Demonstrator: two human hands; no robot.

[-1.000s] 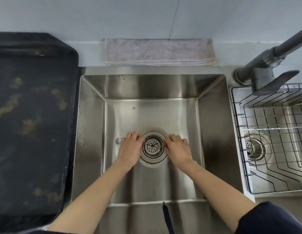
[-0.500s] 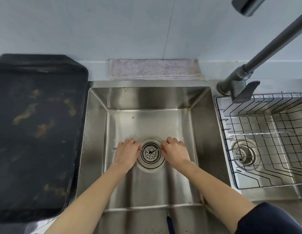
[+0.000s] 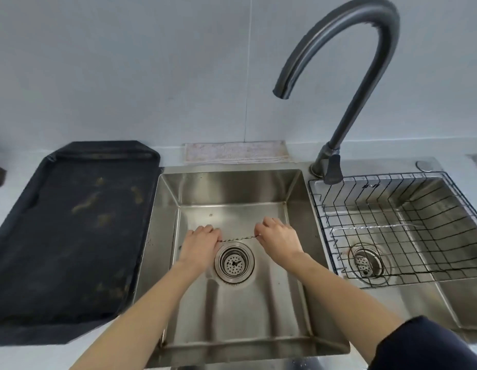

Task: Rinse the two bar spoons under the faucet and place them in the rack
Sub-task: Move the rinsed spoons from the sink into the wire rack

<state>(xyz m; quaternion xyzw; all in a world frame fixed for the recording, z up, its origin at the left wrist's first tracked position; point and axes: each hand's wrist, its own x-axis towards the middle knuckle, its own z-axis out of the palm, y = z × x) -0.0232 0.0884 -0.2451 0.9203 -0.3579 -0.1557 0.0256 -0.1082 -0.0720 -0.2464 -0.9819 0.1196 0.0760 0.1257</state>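
Note:
A thin twisted bar spoon (image 3: 237, 239) is stretched level between my two hands, low in the left sink basin (image 3: 232, 180) and just behind the drain strainer (image 3: 234, 263). My left hand (image 3: 202, 245) pinches one end and my right hand (image 3: 278, 241) pinches the other; both ends are hidden by my fingers. A second silvery twisted spoon (image 3: 376, 227) lies across the black wire rack (image 3: 392, 180) in the right basin. The dark gooseneck faucet (image 3: 347, 124) arches overhead, its spout (image 3: 281, 92) above the left basin with no water showing.
A black tray (image 3: 72, 222) with brownish stains covers the counter left of the sink. A folded pale cloth (image 3: 234, 153) lies against the wall behind the basin. The faucet lever (image 3: 332, 169) hangs at the rack's back left corner.
My view has tilted up, bringing the whole faucet into sight. Both hands have moved apart and shifted the spoon from over the drain to just behind it.

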